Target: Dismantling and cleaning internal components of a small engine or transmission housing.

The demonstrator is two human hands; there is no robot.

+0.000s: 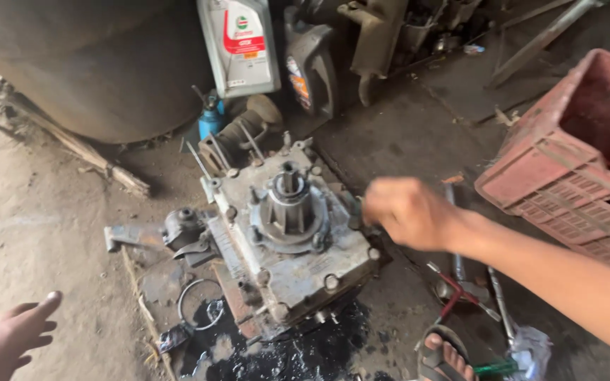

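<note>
A grimy grey engine casing (pixel 287 240) sits over black oil; right hand (pixel 407 212), curled shut, touches its three-o'clock edge; left hand (pixel 12 339) spread.

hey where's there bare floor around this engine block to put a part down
Bare dusty floor lies left of the grey metal engine block, between the big dark tyre and the left hand. The concrete between block and red plastic crate is partly free. Crowded: tools under the right hand; black oil puddle in front.
</note>
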